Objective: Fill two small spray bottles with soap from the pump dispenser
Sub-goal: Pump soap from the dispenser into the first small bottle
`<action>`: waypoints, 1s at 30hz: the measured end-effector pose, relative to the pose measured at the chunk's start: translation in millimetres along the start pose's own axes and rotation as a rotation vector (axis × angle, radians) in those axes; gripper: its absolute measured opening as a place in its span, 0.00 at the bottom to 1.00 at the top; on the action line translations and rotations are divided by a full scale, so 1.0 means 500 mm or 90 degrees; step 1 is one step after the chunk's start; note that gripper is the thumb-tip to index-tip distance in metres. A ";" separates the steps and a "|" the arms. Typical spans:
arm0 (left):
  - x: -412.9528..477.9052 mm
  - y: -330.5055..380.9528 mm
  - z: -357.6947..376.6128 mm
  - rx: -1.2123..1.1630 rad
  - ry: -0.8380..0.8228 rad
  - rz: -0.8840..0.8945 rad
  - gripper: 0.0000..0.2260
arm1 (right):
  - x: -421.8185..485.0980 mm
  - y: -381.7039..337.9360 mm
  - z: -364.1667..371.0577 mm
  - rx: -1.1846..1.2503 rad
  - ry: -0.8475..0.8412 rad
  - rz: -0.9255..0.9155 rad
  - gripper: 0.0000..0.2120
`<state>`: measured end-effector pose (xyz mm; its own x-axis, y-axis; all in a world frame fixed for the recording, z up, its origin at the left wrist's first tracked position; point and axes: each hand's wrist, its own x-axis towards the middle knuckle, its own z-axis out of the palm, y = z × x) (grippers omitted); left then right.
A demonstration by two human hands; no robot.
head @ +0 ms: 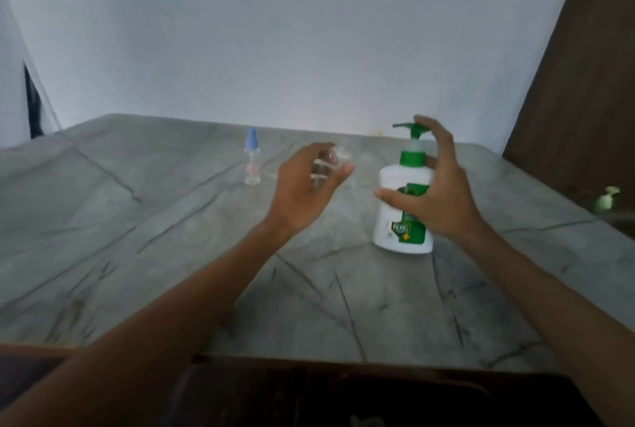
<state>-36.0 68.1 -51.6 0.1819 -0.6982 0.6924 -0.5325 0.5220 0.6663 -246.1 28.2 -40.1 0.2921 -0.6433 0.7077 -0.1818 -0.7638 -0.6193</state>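
A white pump dispenser [395, 207] with a green collar, green label and green pump head stands on the grey marble table [171, 237] at the right. My right hand [436, 186] hovers around it, fingers spread, one fingertip on the pump head and the thumb in front of the body. My left hand [305, 186] holds a small clear spray bottle [335, 160] above the table, left of the dispenser; the bottle is blurred and partly hidden by my fingers. A second small clear spray bottle [252, 160] with a blue cap stands upright further left.
A thin pale tube [271, 175] lies on the table beside the blue-capped bottle. A white wall rises behind the table and a brown wooden panel [584, 100] stands at the right. A green and white object [606, 198] shows at the right edge.
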 end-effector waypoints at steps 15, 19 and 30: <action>0.049 -0.035 0.008 0.003 0.053 0.053 0.15 | 0.083 0.038 0.034 -0.115 -0.094 -0.079 0.46; 0.052 -0.030 0.004 0.027 0.051 0.064 0.19 | 0.085 0.040 0.037 -0.120 -0.101 -0.084 0.46; 0.054 -0.031 0.002 0.064 0.046 0.088 0.20 | 0.090 0.046 0.034 -0.116 -0.125 -0.100 0.46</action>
<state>-23.9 40.6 -43.5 0.1581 -0.5847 0.7957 -0.6362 0.5560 0.5349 -221.0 -17.2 -28.3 0.5025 -0.5072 0.7001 -0.2794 -0.8616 -0.4237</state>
